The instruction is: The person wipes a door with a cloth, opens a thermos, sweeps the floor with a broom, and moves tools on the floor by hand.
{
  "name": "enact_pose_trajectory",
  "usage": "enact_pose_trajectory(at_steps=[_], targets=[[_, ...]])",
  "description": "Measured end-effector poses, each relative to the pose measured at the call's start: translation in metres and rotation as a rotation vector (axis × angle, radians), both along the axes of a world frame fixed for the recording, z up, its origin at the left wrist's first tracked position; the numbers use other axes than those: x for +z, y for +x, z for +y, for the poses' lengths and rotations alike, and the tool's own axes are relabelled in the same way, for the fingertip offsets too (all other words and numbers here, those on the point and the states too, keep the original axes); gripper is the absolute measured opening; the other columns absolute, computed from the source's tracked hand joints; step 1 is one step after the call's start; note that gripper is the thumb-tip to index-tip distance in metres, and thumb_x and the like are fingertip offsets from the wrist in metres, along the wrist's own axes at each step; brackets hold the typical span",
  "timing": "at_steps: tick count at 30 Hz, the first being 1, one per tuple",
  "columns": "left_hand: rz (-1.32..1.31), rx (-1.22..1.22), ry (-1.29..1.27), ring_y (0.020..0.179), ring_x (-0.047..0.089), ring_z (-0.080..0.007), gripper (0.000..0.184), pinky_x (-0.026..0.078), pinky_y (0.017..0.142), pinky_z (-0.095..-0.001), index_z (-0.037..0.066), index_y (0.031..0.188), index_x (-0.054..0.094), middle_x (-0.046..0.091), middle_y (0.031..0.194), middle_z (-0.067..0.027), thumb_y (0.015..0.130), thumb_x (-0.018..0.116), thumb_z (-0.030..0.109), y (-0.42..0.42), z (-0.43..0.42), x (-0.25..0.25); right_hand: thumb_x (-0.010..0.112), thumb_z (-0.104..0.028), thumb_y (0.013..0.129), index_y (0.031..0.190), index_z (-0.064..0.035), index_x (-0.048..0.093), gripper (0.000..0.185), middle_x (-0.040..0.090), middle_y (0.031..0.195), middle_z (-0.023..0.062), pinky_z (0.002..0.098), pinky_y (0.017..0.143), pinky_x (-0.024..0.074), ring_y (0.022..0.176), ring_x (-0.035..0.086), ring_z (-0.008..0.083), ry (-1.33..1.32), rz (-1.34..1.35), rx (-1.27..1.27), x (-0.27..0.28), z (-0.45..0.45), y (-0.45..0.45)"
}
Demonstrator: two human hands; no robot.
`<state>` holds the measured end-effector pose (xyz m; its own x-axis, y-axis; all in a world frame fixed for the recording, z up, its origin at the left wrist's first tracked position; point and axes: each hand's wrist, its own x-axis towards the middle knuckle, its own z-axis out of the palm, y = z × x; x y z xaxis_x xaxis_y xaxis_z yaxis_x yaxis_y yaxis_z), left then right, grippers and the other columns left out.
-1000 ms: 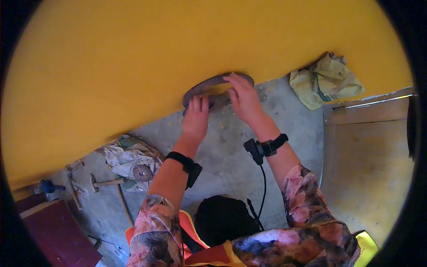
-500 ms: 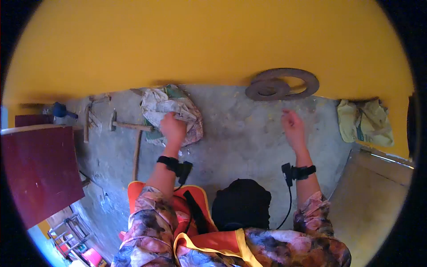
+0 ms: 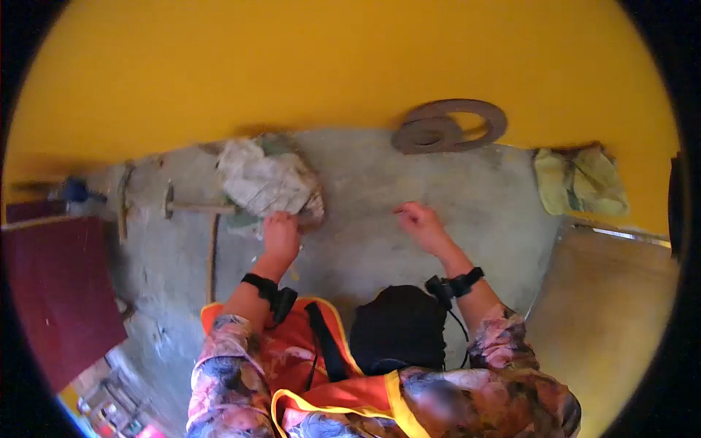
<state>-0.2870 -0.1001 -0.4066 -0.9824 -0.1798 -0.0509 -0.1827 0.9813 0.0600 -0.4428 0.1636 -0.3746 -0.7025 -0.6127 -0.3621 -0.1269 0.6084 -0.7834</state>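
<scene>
My left hand (image 3: 282, 235) is closed on the near edge of a crumpled whitish woven sack (image 3: 264, 175) that lies on the floor by the wall. The sack has a green patch and a printed area at its right side. To the right, my right hand (image 3: 423, 225) hovers over bare floor, with loosely bent fingers pointing toward the sack and nothing visible in them. Left of the sack lies a hammer (image 3: 197, 208) with a wooden handle. A long wooden handle (image 3: 212, 255) runs from there toward me.
Two dark rings (image 3: 467, 139) lean at the yellow wall (image 3: 350, 66). A yellowish sack (image 3: 584, 182) lies at the right, above a brown board (image 3: 606, 292). On the left are a maroon panel (image 3: 62, 292) and another wooden-handled tool (image 3: 124, 204). A black rounded object (image 3: 398, 328) is close to me.
My right hand has moved left, toward the sack. My left hand has come slightly nearer to me, pulling the sack's near edge. The view has shifted a little.
</scene>
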Motion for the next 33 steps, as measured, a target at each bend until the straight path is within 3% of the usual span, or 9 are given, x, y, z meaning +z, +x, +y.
enact_pose_trajectory(at_steps=[5, 7, 9, 15, 17, 20, 23, 26, 33], targets=[[0.122, -0.047, 0.187, 0.083, 0.049, -0.0226, 0.011, 0.034, 0.069, -0.0364, 0.012, 0.070, 0.060, 0.055, 0.076, -0.0048, 0.061, 0.056, 0.006, -0.042, 0.034, 0.028, 0.053, -0.017, 0.076, 0.101, -0.0087, 0.056, 0.026, 0.061, 0.082, 0.0109, 0.0335, 0.067, 0.0458, 0.077, 0.058, 0.0242, 0.043, 0.003, 0.030, 0.003, -0.006, 0.014], [0.150, -0.052, 0.370, 0.083, 0.049, -0.0228, 0.011, 0.034, 0.069, -0.0363, 0.011, 0.070, 0.060, 0.055, 0.076, -0.0044, 0.061, 0.058, 0.006, -0.055, 0.052, 0.042, 0.060, -0.011, 0.070, 0.092, -0.0086, 0.059, 0.022, 0.060, 0.082, 0.0089, 0.0317, 0.067, 0.0453, 0.073, 0.055, 0.0232, -0.128, 0.403, 0.095, -0.007, -0.012, 0.018], [0.187, -0.053, 0.534, 0.083, 0.049, -0.0230, 0.011, 0.034, 0.069, -0.0363, 0.011, 0.070, 0.060, 0.055, 0.076, -0.0039, 0.060, 0.059, 0.006, -0.072, 0.065, 0.055, 0.061, -0.010, 0.068, 0.089, -0.0088, 0.059, 0.021, 0.059, 0.079, 0.0094, 0.0339, 0.065, 0.0449, 0.074, 0.054, 0.0258, -0.105, 0.460, 0.097, -0.011, -0.014, 0.013], [0.322, -0.082, 0.507, 0.086, 0.049, -0.0267, 0.043, 0.037, 0.074, -0.0373, 0.009, 0.101, 0.053, 0.055, 0.083, -0.0085, 0.061, 0.066, 0.009, -0.091, 0.085, 0.078, 0.056, -0.011, 0.070, 0.082, -0.0064, 0.056, 0.013, 0.057, 0.074, 0.0122, 0.0406, 0.065, 0.0447, 0.076, 0.053, 0.0316, 0.038, 0.663, -0.074, 0.018, 0.029, -0.048], [0.295, -0.047, 0.672, 0.090, 0.050, -0.0249, 0.055, 0.041, 0.077, -0.0362, 0.008, 0.113, 0.046, 0.057, 0.090, -0.0106, 0.063, 0.068, 0.009, -0.082, 0.071, 0.070, 0.058, -0.008, 0.069, 0.082, -0.0063, 0.057, 0.013, 0.056, 0.073, 0.0129, 0.0395, 0.062, 0.0434, 0.072, 0.053, 0.0311, 0.174, 0.823, -0.090, 0.017, 0.049, -0.077], [0.116, 0.060, 0.809, 0.080, 0.053, -0.0232, 0.048, 0.044, 0.071, -0.0340, 0.007, 0.111, 0.047, 0.056, 0.088, -0.0099, 0.066, 0.066, 0.006, -0.058, 0.052, 0.060, 0.057, -0.009, 0.072, 0.082, -0.0053, 0.057, 0.011, 0.056, 0.072, 0.0136, 0.0407, 0.062, 0.0437, 0.072, 0.053, 0.0326, 0.255, 1.033, -0.176, 0.018, 0.073, -0.113], [0.102, 0.065, 0.811, 0.072, 0.053, -0.0233, 0.043, 0.044, 0.063, -0.0325, 0.005, 0.107, 0.048, 0.055, 0.086, -0.0119, 0.066, 0.063, 0.003, -0.042, 0.048, 0.067, 0.049, -0.010, 0.073, 0.078, -0.0045, 0.054, 0.009, 0.057, 0.075, 0.0146, 0.0411, 0.063, 0.0453, 0.076, 0.054, 0.0317, 0.453, 1.048, -0.287, 0.036, 0.074, -0.132], [-0.008, 0.160, 0.876, 0.069, 0.053, -0.0224, 0.041, 0.044, 0.063, -0.0321, 0.004, 0.106, 0.049, 0.055, 0.085, -0.0112, 0.067, 0.062, 0.002, -0.036, 0.053, 0.079, 0.047, -0.009, 0.074, 0.080, -0.0039, 0.053, 0.010, 0.057, 0.077, 0.0153, 0.0400, 0.060, 0.0473, 0.074, 0.056, 0.0311, 0.377, 1.047, -0.351, 0.045, 0.065, -0.144], [0.010, 0.138, 0.922, 0.069, 0.053, -0.0206, 0.040, 0.045, 0.061, -0.0316, 0.004, 0.106, 0.049, 0.055, 0.083, -0.0106, 0.068, 0.061, 0.002, -0.036, 0.069, 0.082, 0.050, -0.005, 0.073, 0.089, -0.0047, 0.055, 0.017, 0.056, 0.078, 0.0150, 0.0421, 0.061, 0.0472, 0.070, 0.057, 0.0340, 0.514, 0.978, -0.284, 0.005, 0.033, -0.167]])
